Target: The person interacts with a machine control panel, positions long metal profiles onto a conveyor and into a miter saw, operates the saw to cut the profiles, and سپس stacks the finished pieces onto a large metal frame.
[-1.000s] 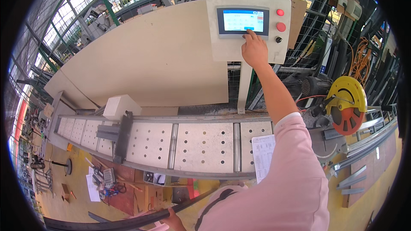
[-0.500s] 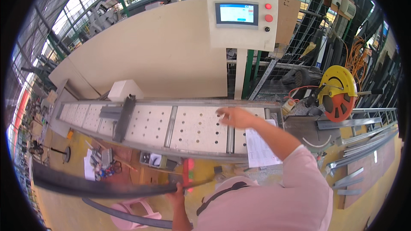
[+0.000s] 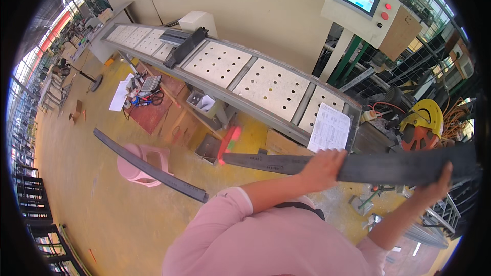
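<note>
**A:** What are the hands doing?

**B:** Both grip one long dark metal bar (image 3: 358, 166), held level above the yellow floor (image 3: 102, 214). The left hand (image 3: 321, 169) has its fingers wrapped over the bar near its middle. The right hand (image 3: 434, 188) has its fingers curled around it from below, farther along.

**A:** What lies beyond the fingers?

**B:** A long perforated table (image 3: 266, 84) with a printed sheet (image 3: 330, 128) on its near end, well apart from the bar. Another dark bar (image 3: 148, 166) rests across a pink stool (image 3: 139, 163).

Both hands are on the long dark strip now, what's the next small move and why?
Probably swing the dark strip up toward the perforated table. The left hand and right hand hold it level below the table's near edge, beside the paper sheet.
</note>
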The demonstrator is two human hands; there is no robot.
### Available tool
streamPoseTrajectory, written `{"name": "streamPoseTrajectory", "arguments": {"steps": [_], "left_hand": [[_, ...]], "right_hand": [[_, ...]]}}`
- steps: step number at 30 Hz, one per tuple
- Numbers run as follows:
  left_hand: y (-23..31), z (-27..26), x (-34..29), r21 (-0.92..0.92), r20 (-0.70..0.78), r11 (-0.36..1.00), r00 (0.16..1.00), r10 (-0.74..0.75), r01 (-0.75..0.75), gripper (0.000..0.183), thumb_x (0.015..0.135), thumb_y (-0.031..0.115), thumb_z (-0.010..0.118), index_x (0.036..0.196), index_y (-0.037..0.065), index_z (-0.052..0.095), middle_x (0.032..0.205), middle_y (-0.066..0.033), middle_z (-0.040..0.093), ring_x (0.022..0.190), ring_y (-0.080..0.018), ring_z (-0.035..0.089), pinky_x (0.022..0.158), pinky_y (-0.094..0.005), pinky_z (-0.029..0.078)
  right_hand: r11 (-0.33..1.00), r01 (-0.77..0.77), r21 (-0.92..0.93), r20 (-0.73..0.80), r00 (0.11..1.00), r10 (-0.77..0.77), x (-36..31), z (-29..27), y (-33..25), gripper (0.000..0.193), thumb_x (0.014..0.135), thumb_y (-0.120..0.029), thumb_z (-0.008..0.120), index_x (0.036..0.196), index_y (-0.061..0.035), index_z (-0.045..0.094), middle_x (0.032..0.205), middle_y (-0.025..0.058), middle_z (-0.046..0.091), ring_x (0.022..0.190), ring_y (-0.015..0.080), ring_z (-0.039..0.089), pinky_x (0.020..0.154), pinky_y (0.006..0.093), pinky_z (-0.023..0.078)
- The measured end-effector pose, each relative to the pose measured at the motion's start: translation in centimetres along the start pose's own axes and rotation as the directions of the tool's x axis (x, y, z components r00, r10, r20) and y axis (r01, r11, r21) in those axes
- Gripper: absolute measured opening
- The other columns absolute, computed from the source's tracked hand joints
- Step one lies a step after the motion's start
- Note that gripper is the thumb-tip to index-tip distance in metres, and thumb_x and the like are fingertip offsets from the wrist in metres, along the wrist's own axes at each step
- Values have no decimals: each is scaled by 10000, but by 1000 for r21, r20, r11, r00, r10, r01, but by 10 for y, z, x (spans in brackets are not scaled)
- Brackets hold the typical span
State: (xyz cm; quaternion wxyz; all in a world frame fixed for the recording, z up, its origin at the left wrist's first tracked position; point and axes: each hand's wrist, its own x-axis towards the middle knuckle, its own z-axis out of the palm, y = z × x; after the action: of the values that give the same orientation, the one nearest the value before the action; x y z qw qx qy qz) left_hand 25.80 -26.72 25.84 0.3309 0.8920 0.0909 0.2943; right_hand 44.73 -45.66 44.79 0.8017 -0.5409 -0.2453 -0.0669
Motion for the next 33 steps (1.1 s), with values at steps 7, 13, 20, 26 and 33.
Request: {"name": "streamPoseTrajectory", "arguments": {"steps": [7, 13, 20, 26, 33], "left_hand": [[100, 22, 18, 260, 293, 912, 926, 239, -318, 630, 681, 174, 724, 1232, -22, 490, 1032, -133, 565, 959, -262, 560, 860, -373, 396], [50, 49, 59, 278, 505, 913, 854, 125, -298, 456, 796, 135, 634, 1234, 42, 546, 1136, -135, 602, 1081, -289, 576, 950, -468, 417], [-133, 118, 99, 643, 451, 740, 878, -161, -195, 186, 822, 163, 591, 993, 92, 610, 977, -145, 656, 994, -334, 629, 897, -524, 439], [-137, 174, 103, 802, -2, 545, 912, -410, 247, 546, 765, 50, 676, 1282, 67, 501, 1301, -159, 540, 1213, -311, 522, 1007, -578, 395], [-64, 386, 110, -648, 568, -334, 142, -811, 685, 396, 928, 338, 672, 1119, 9, 561, 1028, -152, 652, 823, -276, 665, 675, -403, 574]], "right_hand": [[996, -70, 61, -555, 827, 92, -24, -195, -15, 559, 985, -293, 533, 1403, 61, 427, 1390, 192, 508, 1252, 303, 521, 1075, 427, 396], [928, -280, 245, -593, 714, 372, -37, -404, 79, 517, 987, -329, 556, 1352, 32, 485, 1340, 167, 546, 1204, 284, 540, 1057, 428, 410], [668, -633, 391, -143, 675, 724, -60, -381, 220, 446, 982, -296, 562, 1322, -14, 501, 1314, 129, 568, 1193, 293, 557, 1031, 468, 454], [410, -776, 479, -63, 436, 898, -31, -350, 304, 436, 981, -206, 587, 1276, 67, 417, 1226, 190, 569, 1120, 339, 602, 966, 490, 521], [324, -834, 446, 19, 371, 929, 42, -344, 373, 448, 979, -234, 592, 1256, 77, 426, 1202, 197, 575, 1072, 309, 633, 900, 430, 554]]}}
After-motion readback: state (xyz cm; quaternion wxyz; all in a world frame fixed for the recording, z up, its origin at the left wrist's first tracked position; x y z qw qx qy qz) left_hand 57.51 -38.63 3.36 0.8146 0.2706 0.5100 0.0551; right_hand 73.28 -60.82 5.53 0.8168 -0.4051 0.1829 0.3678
